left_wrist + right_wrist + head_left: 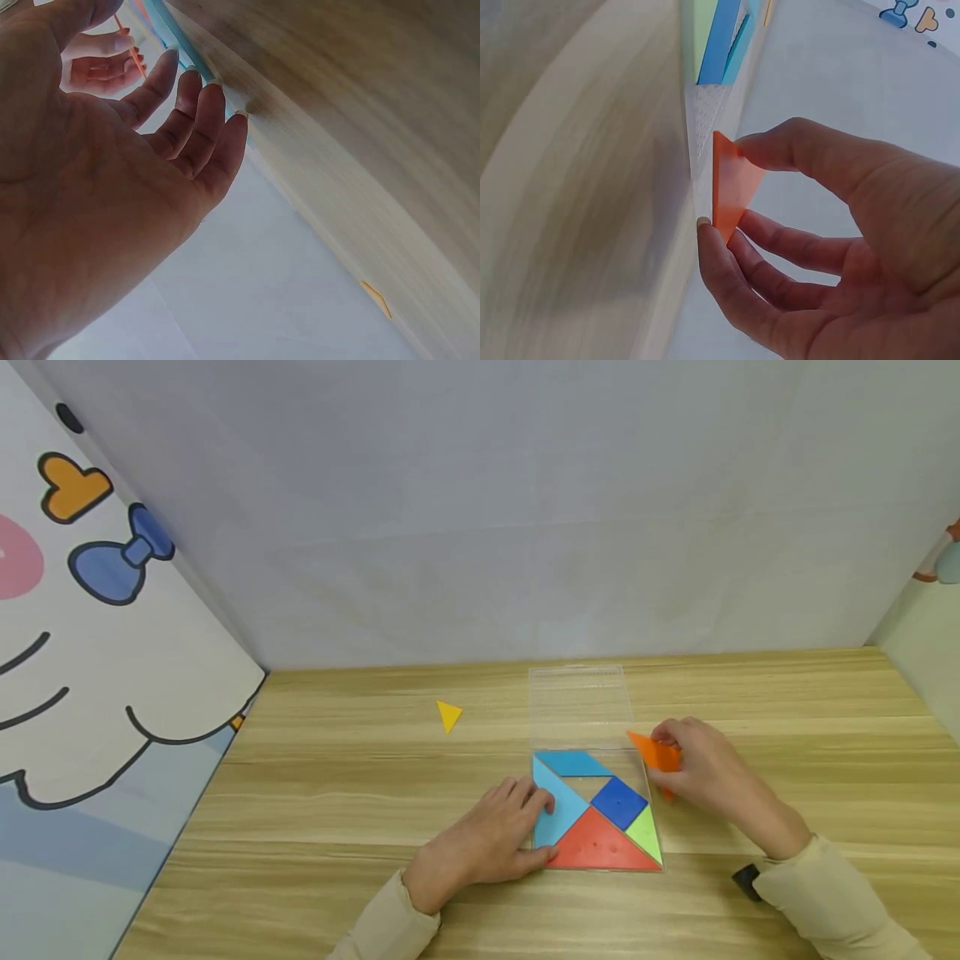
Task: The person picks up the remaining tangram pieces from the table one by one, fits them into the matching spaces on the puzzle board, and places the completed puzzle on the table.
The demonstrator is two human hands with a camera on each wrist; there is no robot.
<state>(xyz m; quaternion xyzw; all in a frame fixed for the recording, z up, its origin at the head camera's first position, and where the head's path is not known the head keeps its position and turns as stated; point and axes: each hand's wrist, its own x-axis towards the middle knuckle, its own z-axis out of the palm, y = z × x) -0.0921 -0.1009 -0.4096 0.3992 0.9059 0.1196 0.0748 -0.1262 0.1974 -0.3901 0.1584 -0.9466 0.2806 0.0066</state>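
Note:
In the head view a clear square tangram case (600,871) lies on the table with its pieces set inside. My left hand (491,835) rests at its left side, the fingers loosely bent over the edge of the light blue triangle (558,814) and the thumb at the corner of the red triangle (600,843). My right hand (705,768) pinches an orange tangram triangle (735,184) between thumb and fingers, tilted up beside the case's upper right corner. Also in the case are a blue parallelogram (576,764), a dark blue square (619,802) and a green triangle (647,835).
The case's transparent lid (581,706) lies folded back behind it. A small yellow triangle (449,716) lies on the wooden table (337,793), left of the lid. A pale wall (525,527) stands along the back, and a cartoon-printed panel (112,677) borders the left side.

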